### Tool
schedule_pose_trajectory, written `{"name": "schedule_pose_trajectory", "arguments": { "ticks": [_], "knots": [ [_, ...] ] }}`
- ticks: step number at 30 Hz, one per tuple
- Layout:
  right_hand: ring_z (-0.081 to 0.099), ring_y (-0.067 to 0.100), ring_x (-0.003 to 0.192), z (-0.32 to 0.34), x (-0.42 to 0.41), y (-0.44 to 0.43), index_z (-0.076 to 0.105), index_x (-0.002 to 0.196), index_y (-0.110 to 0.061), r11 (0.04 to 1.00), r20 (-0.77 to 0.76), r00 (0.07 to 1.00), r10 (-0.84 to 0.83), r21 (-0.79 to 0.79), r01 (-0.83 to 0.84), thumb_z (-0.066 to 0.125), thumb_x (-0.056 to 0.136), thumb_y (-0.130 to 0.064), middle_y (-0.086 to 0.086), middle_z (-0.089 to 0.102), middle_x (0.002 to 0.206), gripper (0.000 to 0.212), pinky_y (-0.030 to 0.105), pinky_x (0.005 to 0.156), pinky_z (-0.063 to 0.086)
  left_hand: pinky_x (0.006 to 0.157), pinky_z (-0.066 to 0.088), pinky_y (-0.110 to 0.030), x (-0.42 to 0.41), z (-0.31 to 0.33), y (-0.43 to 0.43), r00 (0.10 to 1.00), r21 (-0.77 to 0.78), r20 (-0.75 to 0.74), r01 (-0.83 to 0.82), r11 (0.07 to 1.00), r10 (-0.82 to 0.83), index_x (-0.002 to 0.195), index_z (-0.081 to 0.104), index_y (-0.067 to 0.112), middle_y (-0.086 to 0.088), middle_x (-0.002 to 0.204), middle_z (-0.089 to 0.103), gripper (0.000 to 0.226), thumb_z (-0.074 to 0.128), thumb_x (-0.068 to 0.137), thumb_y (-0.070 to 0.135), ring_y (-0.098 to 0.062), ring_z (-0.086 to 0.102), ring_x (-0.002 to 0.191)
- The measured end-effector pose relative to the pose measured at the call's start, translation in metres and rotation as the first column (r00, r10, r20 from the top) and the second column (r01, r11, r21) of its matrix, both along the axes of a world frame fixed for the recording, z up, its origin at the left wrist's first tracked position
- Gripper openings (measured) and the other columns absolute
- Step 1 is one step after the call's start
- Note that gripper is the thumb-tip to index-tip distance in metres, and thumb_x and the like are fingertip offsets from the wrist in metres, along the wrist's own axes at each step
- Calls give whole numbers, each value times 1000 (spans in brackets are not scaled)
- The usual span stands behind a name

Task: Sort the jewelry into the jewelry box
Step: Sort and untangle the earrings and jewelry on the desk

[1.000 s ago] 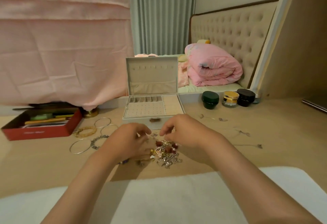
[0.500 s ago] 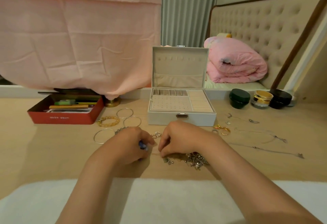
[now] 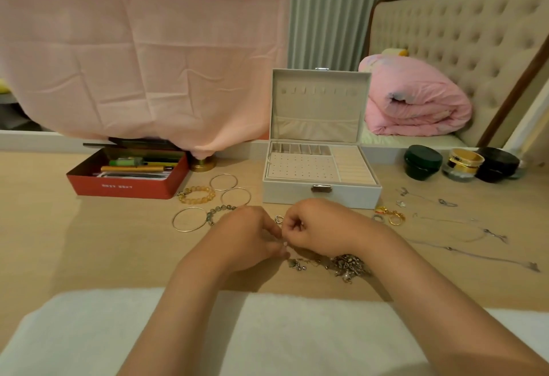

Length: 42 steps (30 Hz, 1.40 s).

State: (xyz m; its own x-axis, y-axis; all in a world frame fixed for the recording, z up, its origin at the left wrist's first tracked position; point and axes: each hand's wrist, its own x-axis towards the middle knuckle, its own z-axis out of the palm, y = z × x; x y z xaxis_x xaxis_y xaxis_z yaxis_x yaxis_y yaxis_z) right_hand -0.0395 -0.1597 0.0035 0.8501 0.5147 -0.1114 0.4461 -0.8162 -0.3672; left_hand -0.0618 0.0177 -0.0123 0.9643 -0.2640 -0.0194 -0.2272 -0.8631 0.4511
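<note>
Since half a second ago my hands have drawn together, and the blue bead at my left fingertips no longer shows. My left hand (image 3: 246,239) and right hand (image 3: 316,227) have curled fingers whose tips meet. Whether they pinch anything, I cannot tell.

The tangled pile of jewelry (image 3: 347,265) lies on the surface (image 3: 59,242) under my right wrist, toward the near edge. A small ring (image 3: 279,219) sits just beyond my fingers. The jewelry box (image 3: 320,195) stands behind my hands with its lid upright, toward the far edge.

Left of it lie three thin bangles (image 3: 190,219), an amber bead bracelet (image 3: 196,194) and a grey bead bracelet (image 3: 219,210). Right of it lie gold pieces (image 3: 390,215) and thin chains (image 3: 463,252).

A red box (image 3: 124,187) stands toward the far left. Three jars (image 3: 423,163) stand at the far right. A white cloth (image 3: 267,331) covers the near edge.
</note>
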Motion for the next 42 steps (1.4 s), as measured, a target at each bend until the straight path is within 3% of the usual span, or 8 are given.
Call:
{"name": "schedule_pose_trajectory", "arguments": {
  "ticks": [3,7,15,20,26,30,36,42],
  "knots": [
    [64,4,62,10,3,-9,71,83,-27,964,-109,993,-53,252,79,61,97,-30,-8,72,78,17,26,60,53,65,47,-28,-1,0,-9,997,-265,1,-72,962,75,71,73,37,10,79,68,14,74,85,39,-5,60,72],
    [57,5,63,17,5,-17,72,85,-27,909,-172,984,-41,404,108,62,99,-30,-7,66,75,17,26,63,50,51,41,-25,-4,4,-12,991,-501,-83,-128,856,100,76,72,28,2,65,66,18,66,92,35,-8,48,40],
    [65,13,80,22,7,-17,67,93,-15,767,-270,963,3,618,171,52,104,-19,2,71,90,19,37,76,48,87,54,-41,-2,17,-15,962,-779,-230,-274,563,150,77,70,14,-2,86,74,19,56,91,14,-16,65,81],
    [65,19,75,25,6,-14,63,91,-13,700,-299,954,25,686,197,49,106,-14,7,70,85,20,29,63,47,86,57,-41,1,15,-20,928,-903,-362,-326,281,-88,98,59,5,-15,92,68,7,51,96,5,-28,70,84],
    [65,22,65,23,10,-13,63,92,-8,560,-342,938,-52,768,311,53,104,-14,10,67,80,16,28,56,53,80,54,-28,-3,5,-22,959,-757,-272,-165,632,-75,106,66,10,-3,85,72,20,73,87,7,-14,67,80],
    [64,18,60,22,12,-14,61,92,-9,483,-366,925,-103,794,368,50,106,-14,9,67,79,19,27,56,54,67,51,-17,-1,4,-19,973,-725,-232,-171,667,-3,96,72,7,-4,77,71,10,70,91,15,-9,63,69],
    [61,15,57,20,18,-16,61,95,-9,370,-428,887,-174,806,462,49,106,-18,4,67,74,18,27,55,51,79,52,-31,3,9,-10,953,-826,-294,-213,521,-77,94,71,8,-1,72,65,19,57,99,19,-15,61,71],
    [66,21,70,14,11,-8,62,111,-13,534,-490,860,-139,695,482,49,104,-12,9,72,94,15,33,61,54,83,58,-33,2,17,-8,930,-954,-279,-240,178,-239,109,64,3,-13,102,71,20,50,100,15,-23,70,90]
  ]
}}
